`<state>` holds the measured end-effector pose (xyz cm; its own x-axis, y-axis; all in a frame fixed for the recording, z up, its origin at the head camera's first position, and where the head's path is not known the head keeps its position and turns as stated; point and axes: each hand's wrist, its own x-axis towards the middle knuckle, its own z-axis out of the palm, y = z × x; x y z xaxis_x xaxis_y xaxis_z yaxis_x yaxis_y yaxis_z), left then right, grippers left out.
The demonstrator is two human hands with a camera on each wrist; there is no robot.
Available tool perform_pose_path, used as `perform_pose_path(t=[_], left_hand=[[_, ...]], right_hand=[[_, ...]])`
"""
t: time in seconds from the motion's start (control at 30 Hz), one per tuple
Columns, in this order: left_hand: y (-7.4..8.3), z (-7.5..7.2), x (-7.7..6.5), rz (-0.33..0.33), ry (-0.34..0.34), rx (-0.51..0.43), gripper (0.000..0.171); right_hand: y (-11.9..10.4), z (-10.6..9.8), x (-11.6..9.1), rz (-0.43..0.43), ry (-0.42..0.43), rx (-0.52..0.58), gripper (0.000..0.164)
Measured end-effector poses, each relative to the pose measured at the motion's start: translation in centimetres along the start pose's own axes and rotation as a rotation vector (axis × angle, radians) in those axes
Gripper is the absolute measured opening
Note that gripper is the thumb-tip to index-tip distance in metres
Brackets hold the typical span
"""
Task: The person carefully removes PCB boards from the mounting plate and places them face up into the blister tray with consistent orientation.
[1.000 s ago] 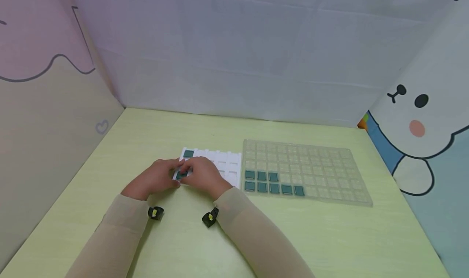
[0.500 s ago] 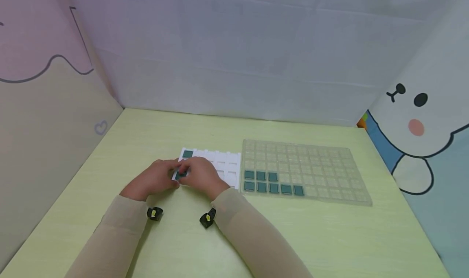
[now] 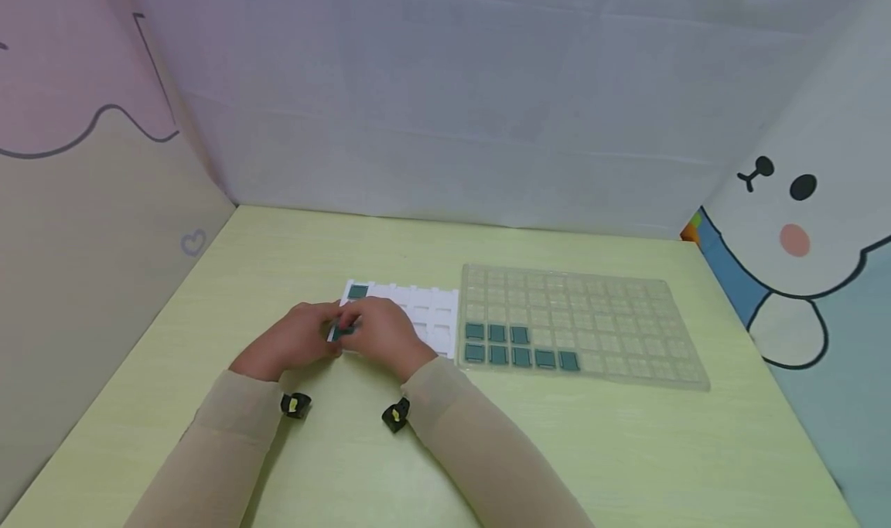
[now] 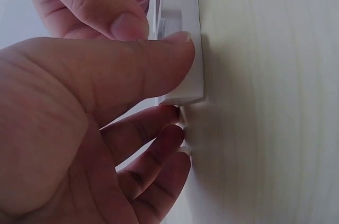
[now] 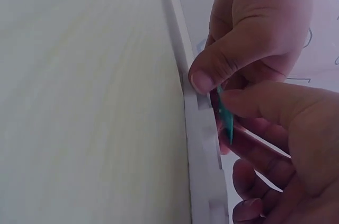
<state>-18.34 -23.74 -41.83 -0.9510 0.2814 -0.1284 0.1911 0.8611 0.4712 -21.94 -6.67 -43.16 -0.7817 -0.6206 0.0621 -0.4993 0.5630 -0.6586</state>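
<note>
A white compartment tray [image 3: 438, 323] lies on the table, with one green square chip [image 3: 358, 291] in its far-left compartment. At the tray's near-left corner, my left hand [image 3: 302, 336] grips the edge; its thumb [image 4: 164, 65] lies over the rim in the left wrist view. My right hand [image 3: 383, 331] pinches a second thin green chip [image 5: 226, 121] between thumb and fingers, tilted up at the near-left compartment. In the head view only part of this chip shows between the hands. Whether its lower edge touches the tray cannot be told.
To the right of the white tray lies a larger clear tray [image 3: 626, 327] of many compartments. Several green chips [image 3: 521, 356] fill part of its two nearest rows at the left. A white sheet [image 3: 445, 126] hangs behind the pale table [image 3: 626, 451].
The chip in my right fingers tips up slightly, and less of its face shows in the head view. Both hands stay at the same corner of the white tray.
</note>
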Motion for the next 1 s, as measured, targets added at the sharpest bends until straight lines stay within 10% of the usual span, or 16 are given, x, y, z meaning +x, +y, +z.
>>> perform_pose_path(t=[1.0], left_hand=[[0.7,0.2,0.1,-0.145,-0.059,-0.062,0.073]], right_hand=[[0.3,-3.7,-2.7,0.039,0.017,-0.028,0.008]])
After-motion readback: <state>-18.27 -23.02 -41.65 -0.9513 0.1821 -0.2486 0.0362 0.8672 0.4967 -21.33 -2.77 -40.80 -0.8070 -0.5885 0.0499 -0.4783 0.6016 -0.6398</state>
